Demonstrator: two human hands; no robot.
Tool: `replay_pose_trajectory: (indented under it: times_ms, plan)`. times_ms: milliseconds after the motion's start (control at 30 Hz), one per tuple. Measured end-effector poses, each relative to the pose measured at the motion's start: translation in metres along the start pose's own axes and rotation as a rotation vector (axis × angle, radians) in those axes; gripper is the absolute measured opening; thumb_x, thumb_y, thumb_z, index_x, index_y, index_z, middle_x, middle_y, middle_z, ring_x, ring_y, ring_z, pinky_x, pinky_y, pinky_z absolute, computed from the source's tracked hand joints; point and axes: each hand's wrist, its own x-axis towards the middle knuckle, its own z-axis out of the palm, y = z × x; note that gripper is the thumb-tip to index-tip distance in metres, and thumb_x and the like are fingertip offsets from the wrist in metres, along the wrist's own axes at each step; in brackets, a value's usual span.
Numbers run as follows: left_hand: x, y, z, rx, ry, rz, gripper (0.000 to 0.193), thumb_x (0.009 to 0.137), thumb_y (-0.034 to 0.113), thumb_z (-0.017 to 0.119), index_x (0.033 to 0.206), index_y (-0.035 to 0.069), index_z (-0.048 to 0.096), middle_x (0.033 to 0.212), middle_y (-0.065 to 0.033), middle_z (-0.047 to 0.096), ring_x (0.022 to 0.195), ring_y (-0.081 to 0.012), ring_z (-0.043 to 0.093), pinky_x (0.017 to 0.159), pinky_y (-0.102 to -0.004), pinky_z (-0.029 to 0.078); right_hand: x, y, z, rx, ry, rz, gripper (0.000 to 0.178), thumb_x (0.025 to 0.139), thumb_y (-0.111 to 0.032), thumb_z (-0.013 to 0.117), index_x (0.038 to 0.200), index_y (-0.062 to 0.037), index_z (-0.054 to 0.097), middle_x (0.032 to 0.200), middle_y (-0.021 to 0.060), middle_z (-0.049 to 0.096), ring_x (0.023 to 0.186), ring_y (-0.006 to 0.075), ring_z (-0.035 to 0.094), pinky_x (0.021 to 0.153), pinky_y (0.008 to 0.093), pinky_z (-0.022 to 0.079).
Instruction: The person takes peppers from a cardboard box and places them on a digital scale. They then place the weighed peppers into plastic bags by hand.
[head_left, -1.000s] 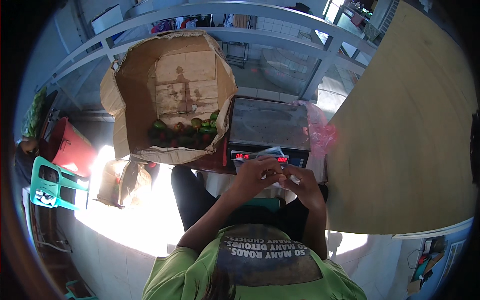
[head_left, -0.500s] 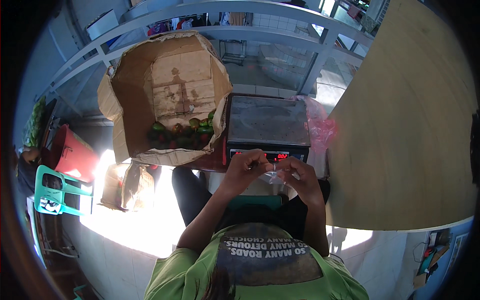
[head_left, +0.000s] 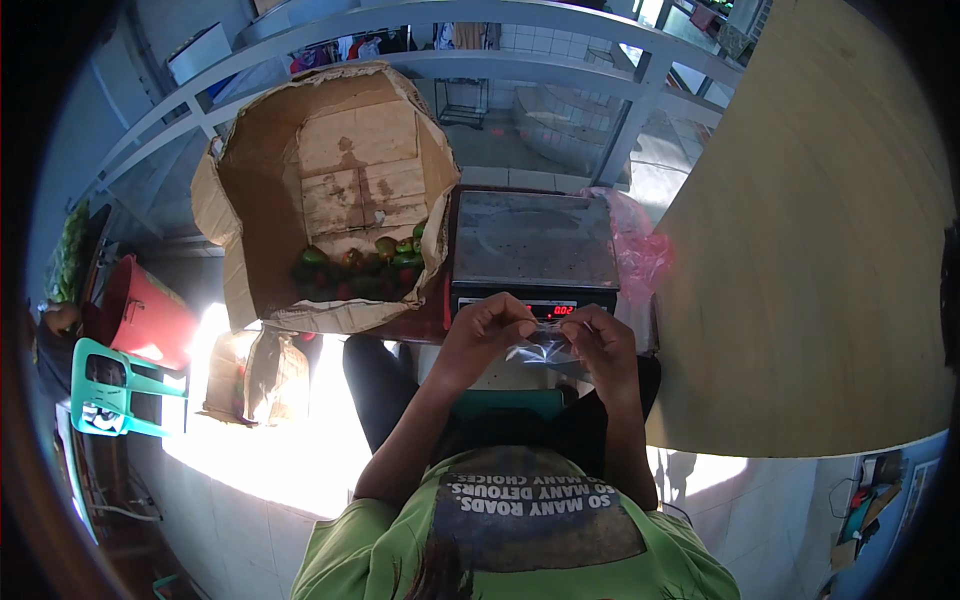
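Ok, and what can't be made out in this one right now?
All in the head view:
Scale display: its left part is hidden behind the left hand.
Clear plastic: see-through, its upper edge partly covered by the left hand and right hand.
Produce in the cardboard box: shadow and the near flap obscure the lower pieces.
Cluttered items at lower right: too small to identify.

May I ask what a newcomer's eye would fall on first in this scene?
Most likely the big open cardboard box left of the scale, with green and reddish produce inside. Next might come the clear plastic held by the left hand and right hand in front of the scale, then the large wooden board on the right.
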Motion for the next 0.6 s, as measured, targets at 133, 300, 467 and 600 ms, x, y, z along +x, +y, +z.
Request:
replay_pose_trajectory:
  times_ms: [133, 300, 467, 600]
  plan:
    - [0.000, -0.004, -0.001, -0.056, -0.009, 0.000, 0.013, 0.084, 0.015, 0.054, 0.077, 0.005, 0.050, 0.073, 0.0034, 0.048, 0.070, -0.0032, 0.041, 0.065, -0.0183, 0.034, 0.001, 0.007, -0.001, -0.075, -0.024, -0.072, 0.014, 0.082, -0.011, 0.057, 0.073, -0.0010, 0.054, 0.062, -0.0019, 0.048, 0.056, 0.0032, 0.039, 0.050, 0.0197, 0.031]
    - [0.000, -0.012, 0.003, 0.005, 0.074, 0.004, 0.015, 0.087, 0.018, 0.051, 0.079, 0.006, 0.049, 0.069, 0.0045, 0.041, 0.064, -0.0032, 0.036, 0.059, -0.0198, 0.030, -0.002, 0.004, 0.001, -0.070, -0.039, -0.037, 0.011, 0.081, -0.010, 0.057, 0.076, -0.0009, 0.055, 0.062, -0.0005, 0.049, 0.055, 0.0039, 0.040, 0.050, 0.0199, 0.032]
    - [0.002, -0.008, 0.004, -0.109, 0.068, 0.035, 0.014, 0.086, 0.017, 0.051, 0.081, 0.004, 0.051, 0.071, 0.0040, 0.047, 0.065, -0.0032, 0.039, 0.060, -0.0186, 0.032, -0.001, 0.000, 0.002, -0.089, 0.003, -0.050, 0.009, 0.081, -0.008, 0.057, 0.075, -0.0011, 0.054, 0.062, 0.0003, 0.049, 0.056, 0.0054, 0.042, 0.051, 0.0198, 0.034]
    - [0.002, -0.005, 0.003, -0.160, 0.090, 0.007, 0.009, 0.085, 0.011, 0.052, 0.084, 0.002, 0.053, 0.078, 0.0018, 0.053, 0.069, -0.0034, 0.044, 0.061, -0.0182, 0.035, -0.001, 0.004, 0.004, -0.179, -0.045, -0.201, 0.007, 0.078, -0.007, 0.059, 0.080, -0.0013, 0.055, 0.071, 0.0036, 0.053, 0.063, 0.0091, 0.051, 0.057, 0.0210, 0.041]
